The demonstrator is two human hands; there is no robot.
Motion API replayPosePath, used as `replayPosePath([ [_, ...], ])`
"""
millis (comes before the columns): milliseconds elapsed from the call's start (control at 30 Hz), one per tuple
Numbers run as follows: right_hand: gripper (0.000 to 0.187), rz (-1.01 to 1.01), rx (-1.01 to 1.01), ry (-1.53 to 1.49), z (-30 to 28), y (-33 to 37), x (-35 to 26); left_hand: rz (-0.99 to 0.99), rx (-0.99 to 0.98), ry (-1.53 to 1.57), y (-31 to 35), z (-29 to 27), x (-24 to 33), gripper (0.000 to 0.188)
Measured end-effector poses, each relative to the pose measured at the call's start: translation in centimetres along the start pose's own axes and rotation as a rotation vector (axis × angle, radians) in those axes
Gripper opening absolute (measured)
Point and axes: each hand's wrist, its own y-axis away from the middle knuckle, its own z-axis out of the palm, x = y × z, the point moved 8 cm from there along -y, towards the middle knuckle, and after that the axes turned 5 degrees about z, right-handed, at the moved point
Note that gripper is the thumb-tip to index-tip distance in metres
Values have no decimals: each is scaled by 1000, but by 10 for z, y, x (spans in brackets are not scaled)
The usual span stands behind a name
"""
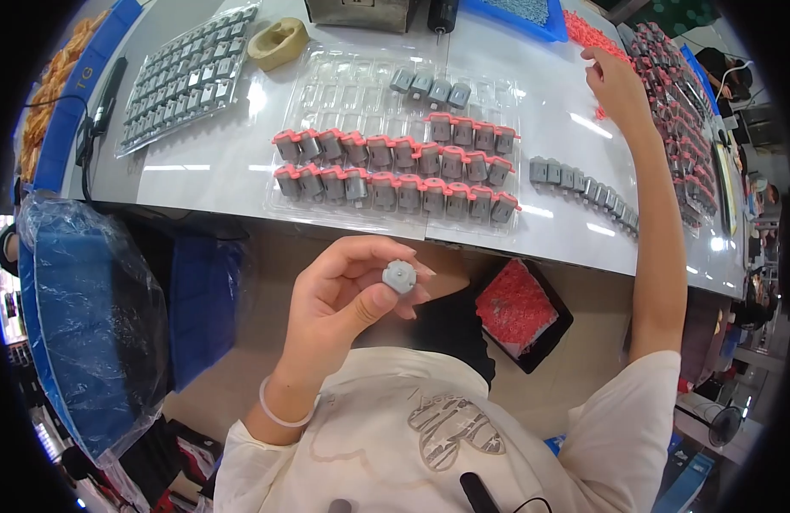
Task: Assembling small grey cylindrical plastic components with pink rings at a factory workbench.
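Observation:
My left hand (337,295) is in front of the table edge, its thumb and fingers closed round a small grey motor (399,276) whose end face points up. My right hand (619,90) reaches far right with curled fingers beside a pile of small coral-pink plastic pieces (587,32); what its fingertips pinch, if anything, I cannot make out. Between them on the table lies a clear blister tray (327,98). Rows of grey motors with coral-pink pieces on top (380,152) fill its nearer part. Several bare grey motors (431,89) sit farther back in it.
A slanting line of bare motors (583,184) lies right of the tray. Another motor-filled tray (185,81) and a tape roll (278,44) are at left. Many capped motors (669,111) crowd the right. A blue bin (523,21) stands behind; a black box of red pieces (519,308) is below.

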Motion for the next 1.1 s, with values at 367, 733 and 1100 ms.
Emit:
replayPosePath([
  [367,30,-157,-43,-1143,-87,160,-219,40,-125,304,5,22,-23,29],
  [733,23,-47,-64,-1044,-79,191,-220,-10,-96,237,24,17,-33,30],
  [1100,25,111,-399,-1381,-54,193,-203,-8,-135,187,27,22,-36,28],
])
